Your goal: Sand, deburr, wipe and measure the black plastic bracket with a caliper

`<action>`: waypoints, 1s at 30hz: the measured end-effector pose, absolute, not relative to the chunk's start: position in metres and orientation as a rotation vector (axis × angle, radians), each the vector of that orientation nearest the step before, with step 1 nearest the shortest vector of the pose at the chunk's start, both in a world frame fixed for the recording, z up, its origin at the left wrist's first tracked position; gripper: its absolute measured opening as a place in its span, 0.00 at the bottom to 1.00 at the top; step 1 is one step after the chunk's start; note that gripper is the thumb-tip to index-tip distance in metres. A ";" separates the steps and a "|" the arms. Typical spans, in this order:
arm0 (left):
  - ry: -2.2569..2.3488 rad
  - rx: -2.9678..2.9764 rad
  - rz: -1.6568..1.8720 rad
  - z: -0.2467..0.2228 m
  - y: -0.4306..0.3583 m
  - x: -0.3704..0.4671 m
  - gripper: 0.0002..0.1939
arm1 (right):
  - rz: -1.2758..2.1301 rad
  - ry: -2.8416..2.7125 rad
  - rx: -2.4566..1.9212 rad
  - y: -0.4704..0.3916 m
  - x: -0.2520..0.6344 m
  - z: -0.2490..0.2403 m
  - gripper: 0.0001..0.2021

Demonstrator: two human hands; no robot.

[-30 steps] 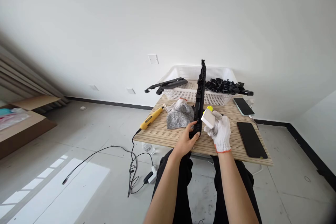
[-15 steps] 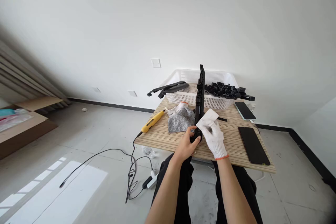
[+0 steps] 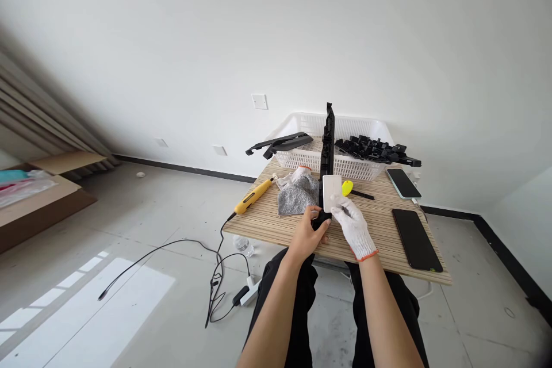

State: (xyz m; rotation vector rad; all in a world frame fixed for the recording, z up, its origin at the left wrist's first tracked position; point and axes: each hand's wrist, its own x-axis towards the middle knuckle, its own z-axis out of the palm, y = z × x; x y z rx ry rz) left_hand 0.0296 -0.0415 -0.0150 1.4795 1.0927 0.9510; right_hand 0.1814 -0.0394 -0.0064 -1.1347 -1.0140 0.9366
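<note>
My bare left hand (image 3: 307,234) is closed round the lower end of a long black plastic part (image 3: 328,144), which stands up from the table's front. Pinched in my right hand (image 3: 353,224), in a white glove with an orange cuff, is a flat white card-like piece (image 3: 332,191). That piece overlaps the black part just above my left fingers; whether they touch, I cannot tell. A yellow oval object (image 3: 347,187) and a thin black strip (image 3: 363,194) lie just behind my right hand. Left of the black part is a grey cloth (image 3: 297,196).
Behind, a white basket (image 3: 353,169) bears several black parts (image 3: 375,149) and long dark trims (image 3: 288,142). A yellow corded tool (image 3: 253,196) lies at the table's left edge. Two phones (image 3: 403,183) (image 3: 416,240) lie on the right. A white glove (image 3: 301,172) is beside the cloth.
The white piece has turned more upright and shifted slightly left and down in my right hand. The yellow oval object has come into view. My left hand keeps its hold.
</note>
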 end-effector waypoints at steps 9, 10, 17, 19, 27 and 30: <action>0.989 1.688 1.134 -0.023 -0.035 0.025 0.26 | 1.097 -0.819 -1.045 -0.040 0.183 -0.004 0.20; 0.987 1.688 1.135 -0.023 -0.036 0.026 0.26 | 1.104 -0.818 -1.039 -0.040 0.183 -0.005 0.20; 0.985 1.609 1.042 -0.013 -0.043 0.025 0.30 | 1.029 -0.726 -0.939 -0.041 0.185 0.000 0.23; 0.982 1.605 1.036 -0.011 -0.044 0.024 0.31 | 1.015 -0.710 -0.904 -0.041 0.186 0.002 0.31; 0.973 1.546 1.083 -0.016 -0.040 0.026 0.27 | 1.064 -0.730 -1.017 -0.039 0.185 0.003 0.17; 1.047 1.504 1.136 -0.021 -0.038 0.028 0.24 | 1.124 -0.674 -0.974 -0.035 0.187 -0.004 0.18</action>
